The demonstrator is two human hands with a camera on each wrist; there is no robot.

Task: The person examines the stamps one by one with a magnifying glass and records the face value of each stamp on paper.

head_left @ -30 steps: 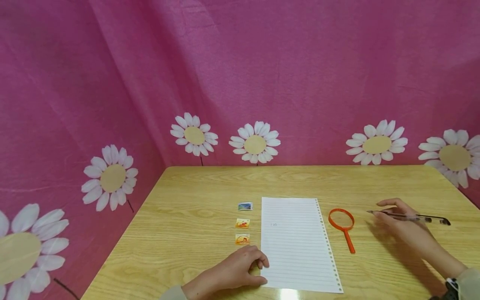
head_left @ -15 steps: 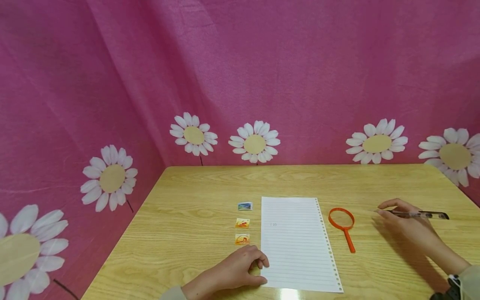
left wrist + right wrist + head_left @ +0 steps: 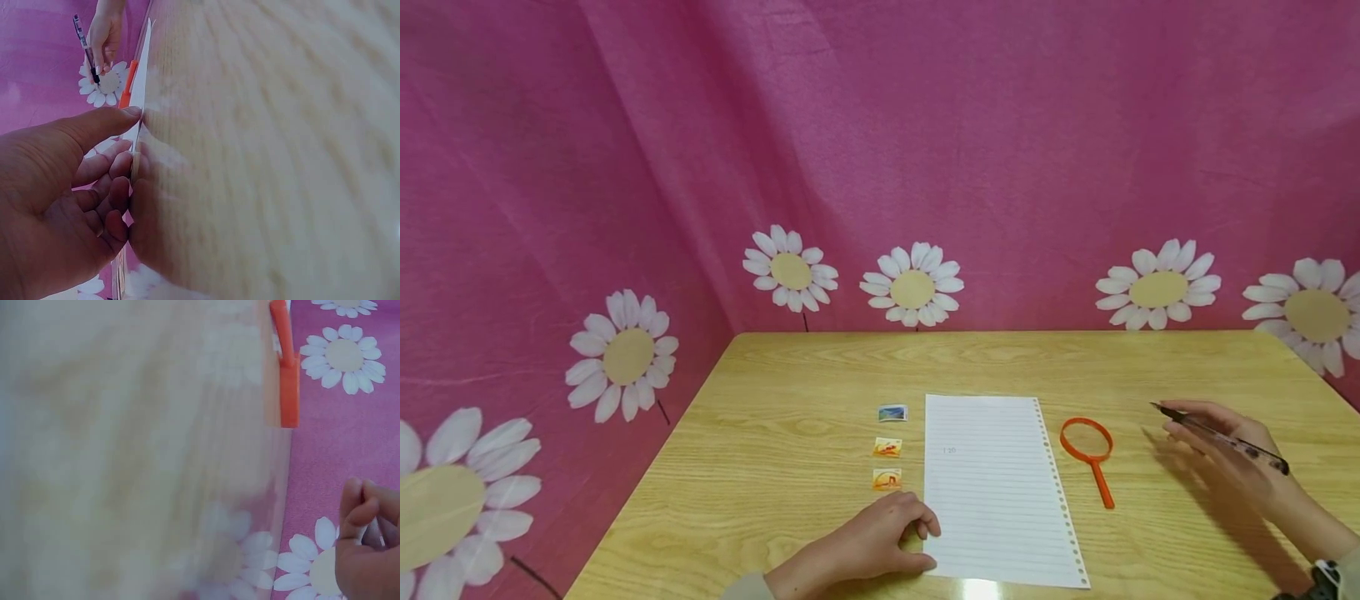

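My right hand point(image 3: 1236, 450) holds a pen point(image 3: 1266, 458) above the table, right of the magnifying glass, its dark tip pointing left and away. In the left wrist view the same pen point(image 3: 79, 31) hangs slanted from the fingers. The right wrist view shows only part of the right hand point(image 3: 369, 544); the pen is barely visible there. My left hand point(image 3: 880, 533) rests at the lower left edge of a lined paper sheet point(image 3: 992, 500), fingers loosely bent. Its thumb point(image 3: 103, 128) touches the sheet's edge. Small faint writing stands on the paper's left part.
A red magnifying glass point(image 3: 1099, 483) lies between the sheet and my right hand. Left of the paper, a blue stamp point(image 3: 892, 413) and two yellow-orange stamps point(image 3: 887, 448) lie in a column. A pink curtain point(image 3: 1000, 125) with daisies hangs behind the wooden table point(image 3: 775, 417).
My right hand has shifted slightly right and turned, so the pen's back end has dropped and its tip has risen. The left hand, sheet, stamps and magnifying glass stay in place.
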